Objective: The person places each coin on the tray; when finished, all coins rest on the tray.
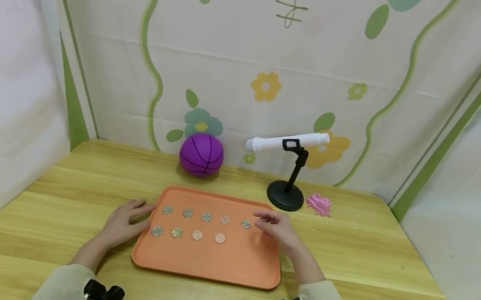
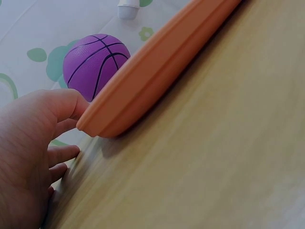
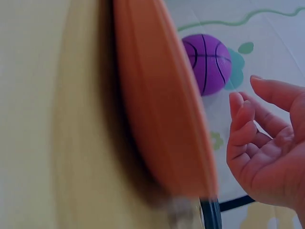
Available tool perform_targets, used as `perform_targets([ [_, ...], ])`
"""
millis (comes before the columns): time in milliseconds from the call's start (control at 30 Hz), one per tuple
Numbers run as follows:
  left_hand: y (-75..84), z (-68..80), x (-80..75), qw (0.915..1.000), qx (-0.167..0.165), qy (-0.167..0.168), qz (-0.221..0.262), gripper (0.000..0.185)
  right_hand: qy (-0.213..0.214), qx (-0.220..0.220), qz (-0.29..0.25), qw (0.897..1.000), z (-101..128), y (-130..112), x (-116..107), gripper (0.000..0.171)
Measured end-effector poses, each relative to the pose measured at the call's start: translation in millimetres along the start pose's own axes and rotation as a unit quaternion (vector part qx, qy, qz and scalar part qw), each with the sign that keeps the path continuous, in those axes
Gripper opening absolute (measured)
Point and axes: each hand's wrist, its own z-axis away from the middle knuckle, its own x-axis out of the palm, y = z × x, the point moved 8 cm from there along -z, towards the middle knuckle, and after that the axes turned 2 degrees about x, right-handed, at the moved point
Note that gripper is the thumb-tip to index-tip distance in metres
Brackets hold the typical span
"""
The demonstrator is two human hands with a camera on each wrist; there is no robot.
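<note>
An orange tray (image 1: 207, 261) lies on the wooden table in front of me, with several coins (image 1: 206, 217) laid out on it in two rows. My left hand (image 1: 134, 214) rests flat on the table at the tray's left edge. Its fingers are relaxed, and in the left wrist view its thumb (image 2: 66, 102) touches the tray's rim (image 2: 143, 81). My right hand (image 1: 268, 223) hovers over the tray's far right part, just right of the last coin (image 1: 245, 223) in the far row. In the right wrist view its fingers (image 3: 243, 119) are loosely curled and the palm is empty.
A purple ball (image 1: 201, 154) sits at the back of the table. To its right a white tube (image 1: 287, 143) is clamped on a black stand (image 1: 285, 196), with a small pink toy (image 1: 319, 203) beside it. Fabric walls close in the back and sides.
</note>
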Motion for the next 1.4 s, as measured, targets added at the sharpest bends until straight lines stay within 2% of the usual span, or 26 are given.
perform_targets([
  [300,0.4,-3.2,0.5,1.0,0.005,0.001,-0.002,0.046,0.069,-0.026,0.016,0.997,3.1,6.0,-56.3,0.035],
  [467,2.2,-3.6,-0.5,1.0,0.008,0.001,0.004,0.045,0.126,-0.004,-0.001,0.992,-0.4,23.1,-86.8,0.036],
  [600,2.5,-3.5,-1.0,0.9999,0.014,0.001,0.007,0.044,0.154,0.01,-0.026,0.988,-4.2,37.9,-102.4,0.038],
  [733,1.5,-3.1,-1.8,0.9999,0.013,0.003,0.006,0.045,0.159,0.018,-0.031,0.987,-10.5,48.0,-107.0,0.038],
  [933,1.6,-1.1,-3.8,0.9999,0.011,0.005,0.006,0.045,0.146,0.043,-0.032,0.988,-21.0,59.2,-104.9,0.037],
  [1167,2.5,-0.5,-2.7,0.9999,0.01,0.006,0.003,0.045,0.134,0.07,-0.004,0.989,-24.2,69.9,-102.9,0.034],
  [1400,-1.0,1.5,1.0,1.0,0.002,0.002,0.004,0.046,0.147,0.06,0.02,0.987,-21.4,72.8,-100.0,0.032],
])
